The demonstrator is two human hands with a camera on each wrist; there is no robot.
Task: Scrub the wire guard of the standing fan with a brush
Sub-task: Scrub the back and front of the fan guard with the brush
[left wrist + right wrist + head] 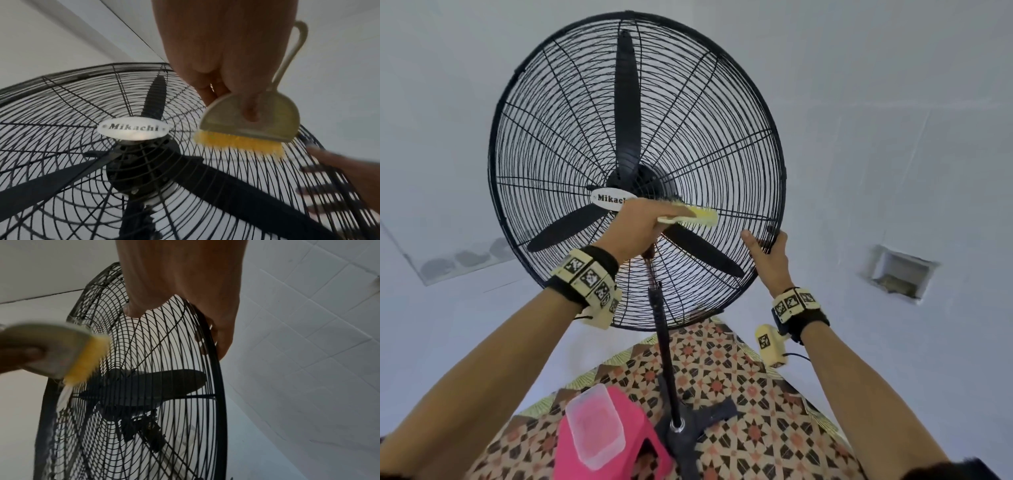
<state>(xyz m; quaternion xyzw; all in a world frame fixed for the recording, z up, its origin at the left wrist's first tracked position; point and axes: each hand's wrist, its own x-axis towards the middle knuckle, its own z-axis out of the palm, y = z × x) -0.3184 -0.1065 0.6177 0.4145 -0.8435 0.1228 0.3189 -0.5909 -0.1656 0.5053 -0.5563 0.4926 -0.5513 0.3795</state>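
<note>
A black standing fan with a round wire guard (571, 113) fills the head view; a silver Mikachi badge (607, 199) marks its centre. My left hand (642, 222) grips a cream brush with yellow bristles (697, 217), and the bristles lie against the guard wires just right of the badge. In the left wrist view the brush (246, 129) shows its half-round back, bristles on the guard (61, 100). My right hand (768, 253) grips the guard's rim at the lower right, fingers curled round the rim (218, 340). The brush (68, 352) is blurred in the right wrist view.
The fan's black pole (666, 349) runs down to a dark base (688, 428) on a patterned tile floor (750, 394). A pink stool (643, 448) carrying a clear plastic container (594, 425) stands left of the base. White walls surround; a recessed niche (897, 274) lies right.
</note>
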